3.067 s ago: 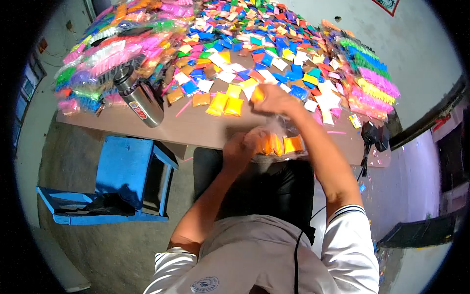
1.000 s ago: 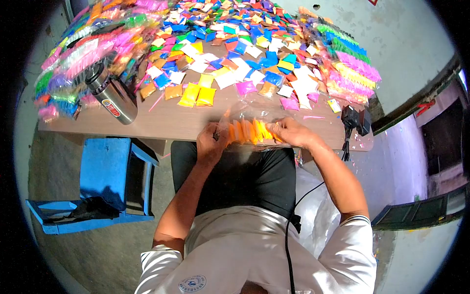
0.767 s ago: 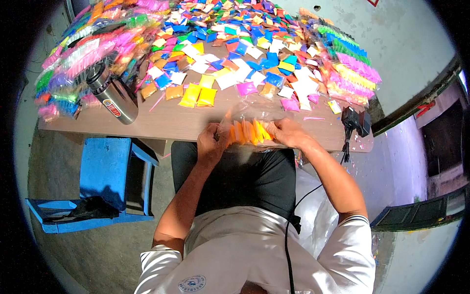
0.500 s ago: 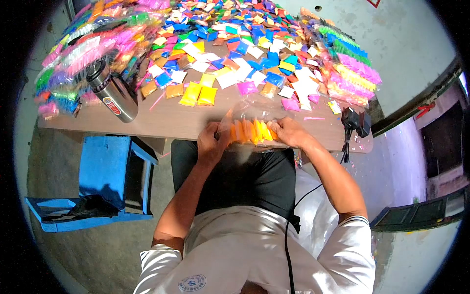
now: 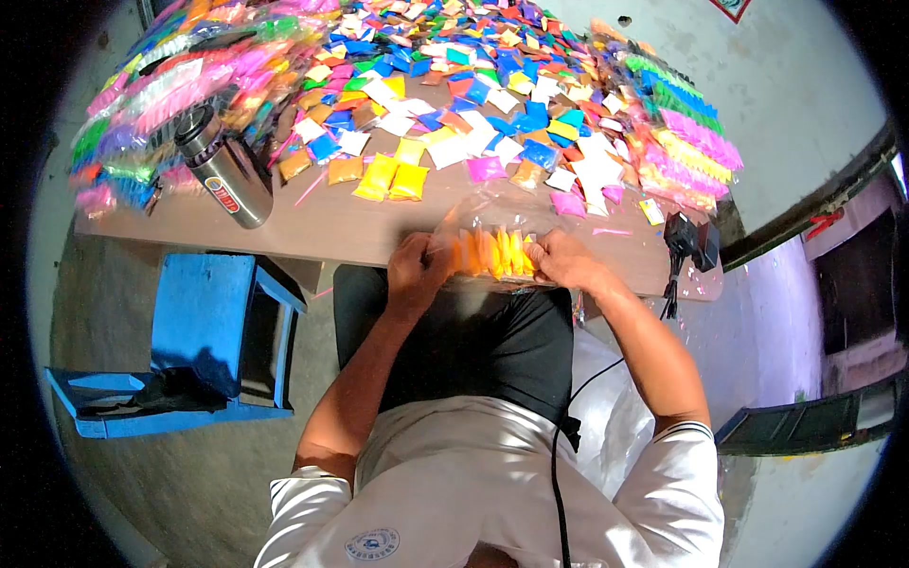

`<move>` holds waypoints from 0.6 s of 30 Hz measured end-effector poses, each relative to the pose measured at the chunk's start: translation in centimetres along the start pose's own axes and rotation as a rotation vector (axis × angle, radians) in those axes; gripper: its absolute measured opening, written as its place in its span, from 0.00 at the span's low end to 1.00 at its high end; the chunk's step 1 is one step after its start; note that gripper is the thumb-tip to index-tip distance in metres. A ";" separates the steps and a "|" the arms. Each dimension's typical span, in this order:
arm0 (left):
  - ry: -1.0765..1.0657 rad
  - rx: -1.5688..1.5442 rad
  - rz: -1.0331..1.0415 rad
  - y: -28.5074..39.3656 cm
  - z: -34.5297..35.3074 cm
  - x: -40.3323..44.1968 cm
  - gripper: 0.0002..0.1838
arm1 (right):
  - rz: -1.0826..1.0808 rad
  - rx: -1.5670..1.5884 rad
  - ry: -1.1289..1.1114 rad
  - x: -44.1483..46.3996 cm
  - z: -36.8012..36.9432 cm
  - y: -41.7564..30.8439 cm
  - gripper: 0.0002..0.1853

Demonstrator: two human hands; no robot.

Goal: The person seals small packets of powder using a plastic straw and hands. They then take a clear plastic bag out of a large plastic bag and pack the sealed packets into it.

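Observation:
A clear plastic bag (image 5: 494,254) holding a row of several orange and yellow packets lies at the table's front edge, above my lap. My left hand (image 5: 417,275) is closed on the bag's left end. At its right end, my right hand (image 5: 563,259) grips the bag, with the thumb against the last packets. Just beyond the bag, two yellow packets (image 5: 391,178) lie side by side on the table. A magenta packet (image 5: 487,168) sits to their right.
Many loose coloured packets (image 5: 454,57) cover the back of the table (image 5: 322,232). Filled bags are piled at left (image 5: 180,95) and right (image 5: 686,142). A steel flask (image 5: 227,175) stands front left, a black adapter (image 5: 680,232) front right. A blue chair (image 5: 202,317) is at left.
Three seconds ago my right hand held an orange packet over the table; now it grips the bag's right end. The packets now stand in a fuller row. The view has shifted slightly.

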State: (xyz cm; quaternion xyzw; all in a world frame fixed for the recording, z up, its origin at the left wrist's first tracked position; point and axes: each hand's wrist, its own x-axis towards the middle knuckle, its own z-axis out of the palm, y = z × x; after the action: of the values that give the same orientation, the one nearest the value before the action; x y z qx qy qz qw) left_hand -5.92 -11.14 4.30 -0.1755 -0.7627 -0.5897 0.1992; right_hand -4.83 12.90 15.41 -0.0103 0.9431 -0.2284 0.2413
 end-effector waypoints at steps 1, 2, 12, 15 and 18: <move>0.008 0.002 0.000 -0.1 0.0 0.0 0.11 | -0.035 -0.058 0.093 0.4 0.5 0.4 0.24; 0.001 0.042 0.000 -0.3 0.1 -0.1 0.11 | -0.074 -0.116 0.186 0.7 0.8 0.7 0.24; 0.035 0.120 -0.040 0.3 0.3 -0.1 0.11 | -0.587 -0.156 0.670 0.3 -5.1 -10.6 0.15; 0.046 0.177 -0.011 0.1 0.4 -0.1 0.11 | -0.525 -0.289 0.500 6.6 -4.1 -13.2 0.16; 0.077 0.090 -0.044 0.9 0.3 0.1 0.11 | -0.467 -0.420 0.227 11.7 -2.8 -15.0 0.24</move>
State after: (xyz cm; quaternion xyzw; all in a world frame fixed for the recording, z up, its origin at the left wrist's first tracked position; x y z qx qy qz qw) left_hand -5.63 -10.63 5.01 -0.1267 -0.7839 -0.5654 0.2230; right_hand -17.84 -0.85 18.83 -0.2502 0.9626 -0.0779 0.0685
